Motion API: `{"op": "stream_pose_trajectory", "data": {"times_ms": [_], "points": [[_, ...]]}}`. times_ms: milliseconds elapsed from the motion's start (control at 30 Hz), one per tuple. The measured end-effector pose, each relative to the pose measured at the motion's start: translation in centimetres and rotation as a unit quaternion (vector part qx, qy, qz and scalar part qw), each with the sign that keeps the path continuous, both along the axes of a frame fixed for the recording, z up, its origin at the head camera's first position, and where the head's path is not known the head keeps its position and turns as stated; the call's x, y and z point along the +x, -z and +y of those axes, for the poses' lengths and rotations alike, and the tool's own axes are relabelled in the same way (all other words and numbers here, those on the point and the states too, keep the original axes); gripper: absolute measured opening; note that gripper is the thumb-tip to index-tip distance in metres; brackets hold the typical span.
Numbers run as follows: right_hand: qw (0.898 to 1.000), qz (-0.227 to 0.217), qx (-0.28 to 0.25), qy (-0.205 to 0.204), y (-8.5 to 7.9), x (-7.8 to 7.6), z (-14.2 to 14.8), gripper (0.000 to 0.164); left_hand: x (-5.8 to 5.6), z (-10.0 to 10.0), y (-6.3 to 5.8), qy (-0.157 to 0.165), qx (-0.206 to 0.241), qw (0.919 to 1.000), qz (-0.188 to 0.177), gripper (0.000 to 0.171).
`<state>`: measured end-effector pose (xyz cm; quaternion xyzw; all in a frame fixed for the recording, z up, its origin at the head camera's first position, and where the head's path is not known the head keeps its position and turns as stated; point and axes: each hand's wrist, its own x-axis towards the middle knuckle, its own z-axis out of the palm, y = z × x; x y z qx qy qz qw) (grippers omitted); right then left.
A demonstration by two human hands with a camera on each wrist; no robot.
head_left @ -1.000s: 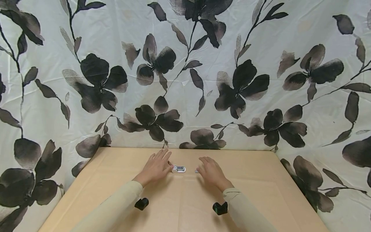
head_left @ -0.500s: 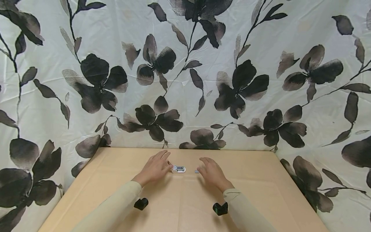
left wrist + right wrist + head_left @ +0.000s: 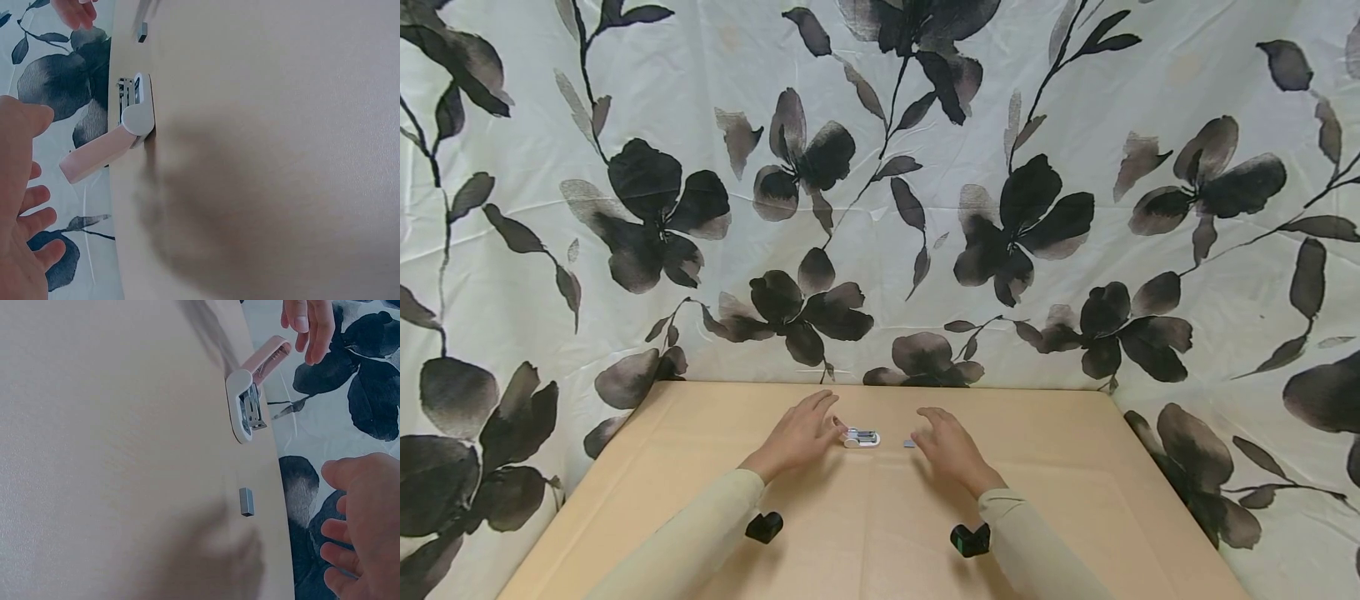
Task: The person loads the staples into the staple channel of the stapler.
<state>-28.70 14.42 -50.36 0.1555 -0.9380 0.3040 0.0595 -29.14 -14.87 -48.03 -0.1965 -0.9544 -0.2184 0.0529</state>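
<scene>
A small stapler (image 3: 862,438) lies on the table with its pink top arm (image 3: 97,153) swung up and back. Its white base (image 3: 140,112) rests on the surface, and the metal staple channel (image 3: 253,407) shows. My left hand (image 3: 797,435) hovers just left of the stapler, fingers relaxed and apart from it in the left wrist view. To the right lies a short grey stick of staples (image 3: 247,502), by itself on the table. Beside that stick my right hand (image 3: 952,448) hovers with loosely bent fingers, holding nothing.
The light tan table (image 3: 865,533) ends at a back edge just beyond the hands. Behind it hangs a white cloth (image 3: 880,242) printed with dark flowers. Black wrist cameras (image 3: 972,540) sit below both forearms.
Both hands stay almost where they were; the left has drawn back very slightly. The stapler and staple stick have not moved.
</scene>
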Motion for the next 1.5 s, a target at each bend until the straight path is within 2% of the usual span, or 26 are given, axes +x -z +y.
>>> {"op": "stream_pose_trajectory", "data": {"times_ms": [600, 833, 1133, 1500], "points": [[0.999, -0.022, -0.033, 0.009, -0.07, -0.08, 0.26, 0.045, -0.42, -0.17, 0.18, -0.001, 0.041, 0.9991, -0.007, 0.050], [0.999, -0.014, -0.045, 0.009, -0.20, -0.14, 0.29, 0.042, -0.53, -0.09, 0.04, -0.003, 0.051, 0.9983, -0.028, 0.051], [0.997, -0.027, -0.065, 0.015, 0.11, -0.30, 0.24, 0.042, -0.70, 0.03, 0.29, 0.008, 0.070, 0.9975, -0.002, 0.047], [0.997, -0.027, -0.067, 0.019, 0.57, -0.47, 0.33, 0.040, -0.64, 0.05, 0.41, 0.001, 0.077, 0.9969, -0.012, 0.046]]}}
